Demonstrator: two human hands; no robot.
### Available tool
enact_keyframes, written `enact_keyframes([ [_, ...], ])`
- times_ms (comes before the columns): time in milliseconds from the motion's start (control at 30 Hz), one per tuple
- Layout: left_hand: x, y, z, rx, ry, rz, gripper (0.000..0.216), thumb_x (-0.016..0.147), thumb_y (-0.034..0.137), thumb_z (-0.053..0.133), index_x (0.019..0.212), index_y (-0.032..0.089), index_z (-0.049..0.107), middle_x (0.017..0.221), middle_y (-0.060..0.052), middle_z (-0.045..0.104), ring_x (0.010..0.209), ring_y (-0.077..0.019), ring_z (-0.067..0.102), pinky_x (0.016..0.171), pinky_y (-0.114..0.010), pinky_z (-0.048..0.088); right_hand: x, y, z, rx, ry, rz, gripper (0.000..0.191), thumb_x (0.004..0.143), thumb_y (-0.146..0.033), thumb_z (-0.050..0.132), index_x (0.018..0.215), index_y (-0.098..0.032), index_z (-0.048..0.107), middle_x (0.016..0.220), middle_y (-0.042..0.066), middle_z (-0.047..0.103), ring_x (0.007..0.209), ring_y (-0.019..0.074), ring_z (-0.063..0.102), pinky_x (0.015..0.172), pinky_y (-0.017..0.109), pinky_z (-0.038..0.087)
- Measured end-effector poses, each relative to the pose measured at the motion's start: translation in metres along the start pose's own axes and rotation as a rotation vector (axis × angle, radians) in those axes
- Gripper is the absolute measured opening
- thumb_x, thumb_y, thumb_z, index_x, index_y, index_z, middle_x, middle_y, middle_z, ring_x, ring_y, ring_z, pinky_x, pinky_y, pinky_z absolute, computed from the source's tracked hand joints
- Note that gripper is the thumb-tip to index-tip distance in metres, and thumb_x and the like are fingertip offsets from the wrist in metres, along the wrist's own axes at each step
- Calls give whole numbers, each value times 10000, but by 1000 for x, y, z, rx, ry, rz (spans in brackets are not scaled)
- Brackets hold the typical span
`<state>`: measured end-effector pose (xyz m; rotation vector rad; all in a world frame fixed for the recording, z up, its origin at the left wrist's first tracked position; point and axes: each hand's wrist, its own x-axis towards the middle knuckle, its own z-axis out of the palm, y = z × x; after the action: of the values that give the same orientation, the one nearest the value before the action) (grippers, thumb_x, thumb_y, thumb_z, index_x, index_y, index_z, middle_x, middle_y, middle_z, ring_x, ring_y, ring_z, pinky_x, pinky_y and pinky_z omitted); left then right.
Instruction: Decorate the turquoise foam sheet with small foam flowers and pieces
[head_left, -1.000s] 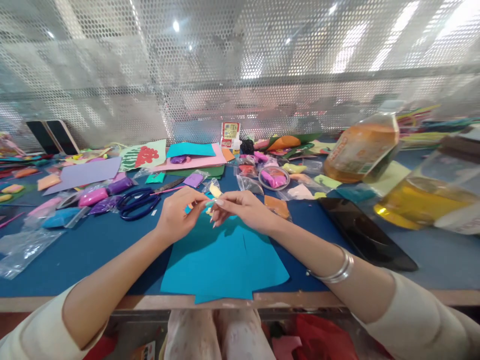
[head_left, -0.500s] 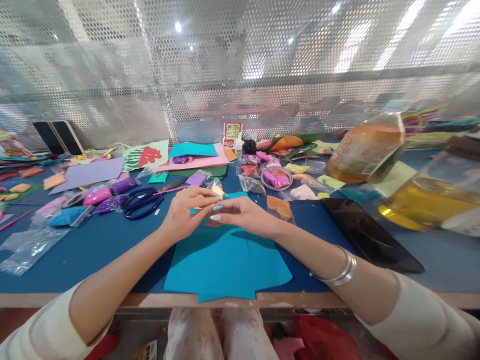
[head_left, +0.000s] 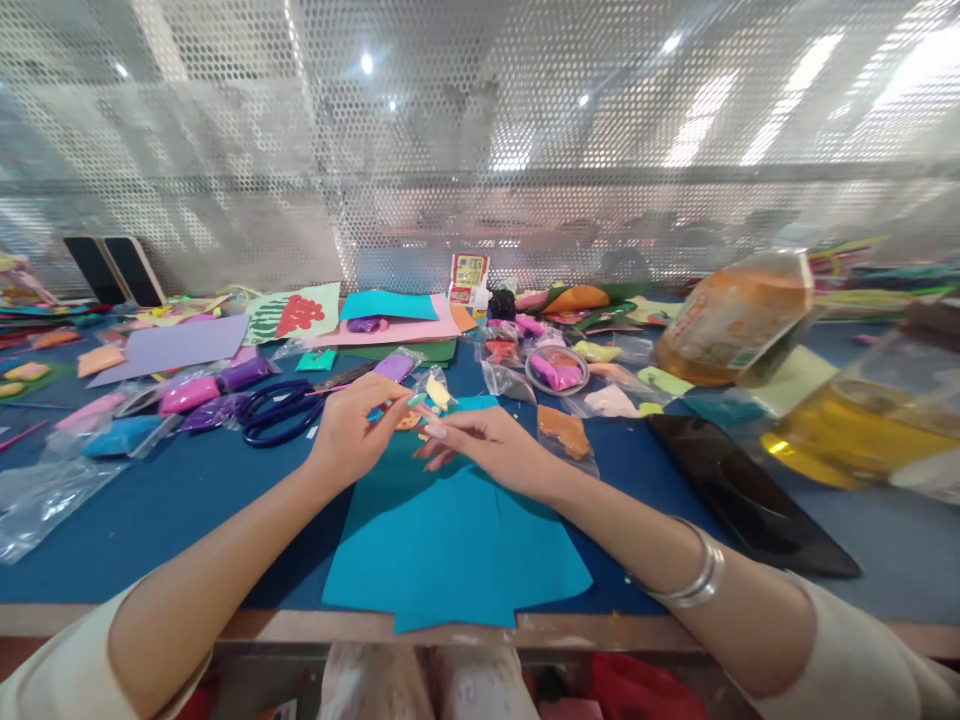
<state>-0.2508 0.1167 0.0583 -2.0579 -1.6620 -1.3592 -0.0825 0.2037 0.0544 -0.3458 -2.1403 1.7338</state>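
Observation:
My left hand (head_left: 354, 428) and my right hand (head_left: 496, 447) meet fingertip to fingertip above the far half of a bright blue paper sheet (head_left: 457, 545). Thumb and forefinger of each are pinched together. Whatever lies between them is too small and blurred to name. Just under the fingers a bit of orange (head_left: 409, 421) shows, partly covered. A small bag of pale yellow clay (head_left: 437, 390) lies right beyond the fingertips. Beside my right hand is a bag of orange-brown clay (head_left: 564, 432).
Dark blue scissors (head_left: 281, 412) and bagged purple and pink clay (head_left: 187, 395) lie left. A dark phone (head_left: 750, 490), a bottle of orange drink (head_left: 735, 320) and a container of yellow liquid (head_left: 855, 420) stand or lie right. A perforated metal panel (head_left: 480, 130) rises behind.
My hands have drawn slightly apart, from overlapping fingers to a fingertip pinch. My right hand's lower fingers now hang spread. The view has tilted slightly.

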Motion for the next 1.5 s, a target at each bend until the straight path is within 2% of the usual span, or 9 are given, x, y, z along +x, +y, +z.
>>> enact_keyframes([
  [333,-3,1,9,-45,-101,127,202,865,254,524,979,220,687,1005,-73,633,882,-146,613,718,-249,508,2,1,2,-17,-7,-28,298,789,-393,595,919,-130,643,813,53,684,745,177,663,743,323,530],
  [467,-5,3,11,-69,-110,151,178,854,261,549,958,208,683,898,-53,688,838,-150,626,735,-261,502,1,0,3,-19,-48,-31,343,755,-481,600,800,-145,652,747,45,685,672,161,656,696,307,537],
  [667,-4,4,5,-10,2,112,145,843,235,556,761,159,648,688,-27,652,640,-118,568,616,-239,452,-2,-1,0,41,-99,20,405,782,-507,558,756,-114,651,625,49,652,529,124,607,559,266,516],
  [867,0,-1,-2,40,129,39,164,844,252,546,763,152,646,738,-38,621,701,-130,548,662,-259,447,4,3,-4,201,-25,102,400,750,-506,595,760,-109,638,593,40,639,546,132,613,600,280,505],
  [1000,-1,0,2,-51,19,20,167,837,273,560,824,182,699,899,-57,618,818,-141,572,722,-267,472,4,-4,-2,322,-20,172,491,798,-575,475,750,-116,641,687,80,680,652,162,656,706,308,508],
  [1100,-2,1,8,-95,-102,29,190,838,298,557,934,214,699,980,-66,614,864,-150,584,718,-267,481,2,-7,1,299,-59,128,459,756,-563,552,828,-124,667,786,80,700,777,181,664,786,330,499],
  [1200,-3,2,12,-119,-148,59,182,844,283,553,897,203,707,889,-61,653,827,-148,596,727,-270,478,0,-4,4,209,-76,55,387,676,-476,681,857,-134,689,804,62,708,824,196,664,828,360,495],
  [1333,-4,5,12,-96,-93,107,178,838,262,561,749,186,695,728,-39,675,749,-155,567,709,-288,463,-1,-1,7,138,-66,37,338,702,-479,648,748,-151,713,727,49,709,763,214,681,794,378,519],
  [1500,0,3,6,-57,1,5,224,846,279,545,694,180,677,687,-30,657,714,-148,551,683,-279,454,-2,0,9,184,-40,-3,310,740,-429,631,821,-139,706,806,67,717,787,210,682,809,379,514],
])
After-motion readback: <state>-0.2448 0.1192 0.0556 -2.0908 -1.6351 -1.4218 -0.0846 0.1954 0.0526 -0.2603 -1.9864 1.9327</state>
